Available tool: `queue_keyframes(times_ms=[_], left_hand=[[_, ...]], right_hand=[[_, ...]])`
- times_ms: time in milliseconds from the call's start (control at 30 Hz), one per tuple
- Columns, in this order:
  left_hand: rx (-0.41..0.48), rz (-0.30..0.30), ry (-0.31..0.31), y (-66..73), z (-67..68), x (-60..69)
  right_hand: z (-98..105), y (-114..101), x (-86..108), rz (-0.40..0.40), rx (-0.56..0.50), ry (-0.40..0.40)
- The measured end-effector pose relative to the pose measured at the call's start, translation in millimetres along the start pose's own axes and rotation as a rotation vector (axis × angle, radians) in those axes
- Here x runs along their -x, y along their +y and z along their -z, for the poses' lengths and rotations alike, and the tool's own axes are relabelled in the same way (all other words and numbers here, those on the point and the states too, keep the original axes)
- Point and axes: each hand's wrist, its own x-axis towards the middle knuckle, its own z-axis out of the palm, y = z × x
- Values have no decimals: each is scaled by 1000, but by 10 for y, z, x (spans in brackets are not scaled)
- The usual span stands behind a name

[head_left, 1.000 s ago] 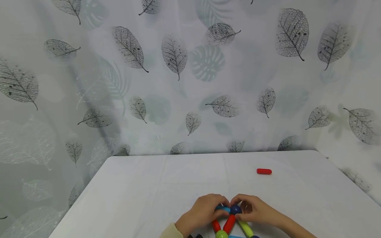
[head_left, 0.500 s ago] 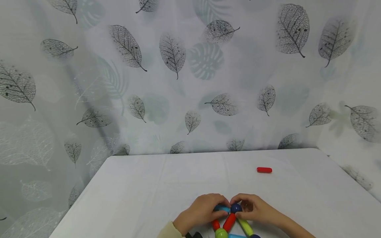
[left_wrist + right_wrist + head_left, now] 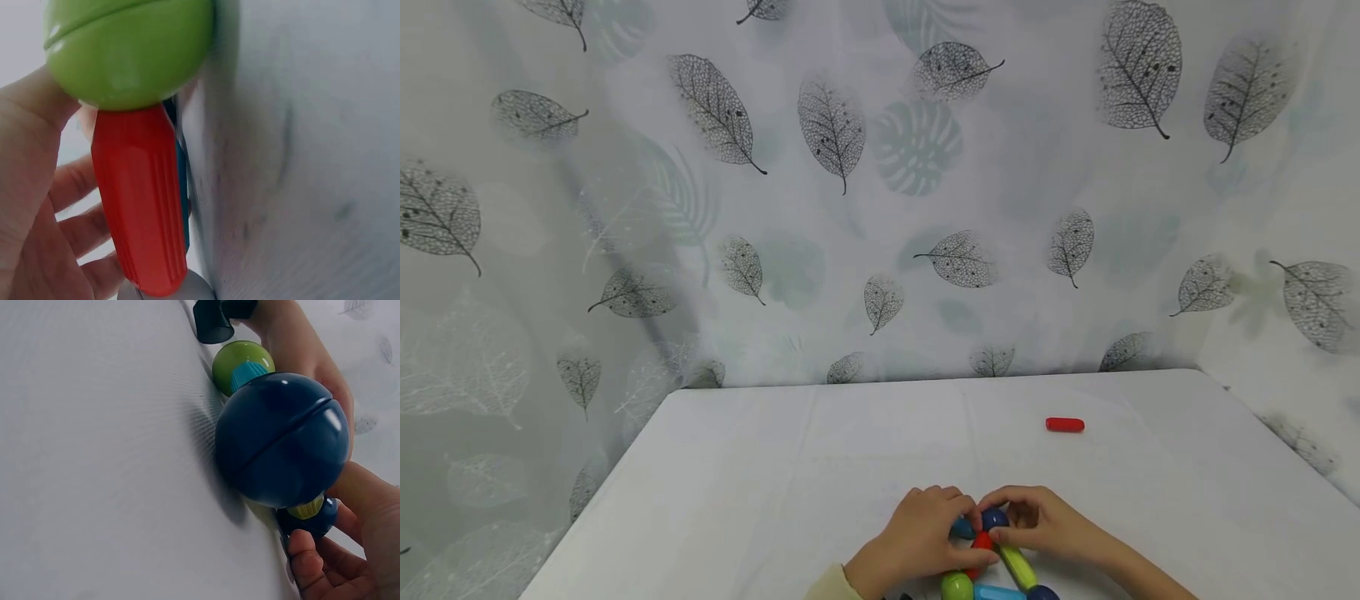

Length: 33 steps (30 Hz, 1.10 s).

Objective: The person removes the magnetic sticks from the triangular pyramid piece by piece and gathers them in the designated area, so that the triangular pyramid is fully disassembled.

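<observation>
In the head view my right hand (image 3: 1048, 523) pinches a dark blue ball (image 3: 995, 519) at the far corner of a figure of magnetic sticks and balls. My left hand (image 3: 917, 533) arches over a blue stick (image 3: 962, 528), its thumb laid across a red stick (image 3: 982, 543); fingertips and thumb bracket the red stick. A yellow-green stick (image 3: 1018, 568) runs from the held ball to a second dark blue ball (image 3: 1042, 592). A green ball (image 3: 957, 586) and another blue stick (image 3: 998, 592) close the near side. Close up in the left wrist view stands a red stick (image 3: 140, 200).
A loose red stick (image 3: 1065, 425) lies toward the back right of the white table (image 3: 760, 467). Dark pieces (image 3: 215, 322) sit beside the left forearm. A leaf-patterned curtain (image 3: 880, 208) hangs behind the table.
My left thumb has moved from the blue stick toward me, across the red stick, and the hand covers more of the figure. The right hand keeps its pinch on the dark blue ball.
</observation>
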Motion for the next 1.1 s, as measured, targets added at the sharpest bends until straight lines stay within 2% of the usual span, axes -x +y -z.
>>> queue_keyframes(times_ms=[200, 300, 467, 633, 867, 1100], left_hand=[[33, 44, -14, 26, 6, 6], [55, 55, -28, 17, 4, 1], [72, 49, -24, -5, -7, -15], [65, 34, -6, -17, -9, -28], [62, 7, 31, -30, -34, -31], [59, -22, 47, -27, -21, -23]], right_hand=[[1, -6, 1, -11, -4, -2], [6, -23, 6, -48, -10, 0], [25, -56, 19, -145, -19, 25], [28, -63, 16, -193, -25, 44], [34, -56, 21, -194, -49, 40], [45, -28, 32, -177, -137, 7]])
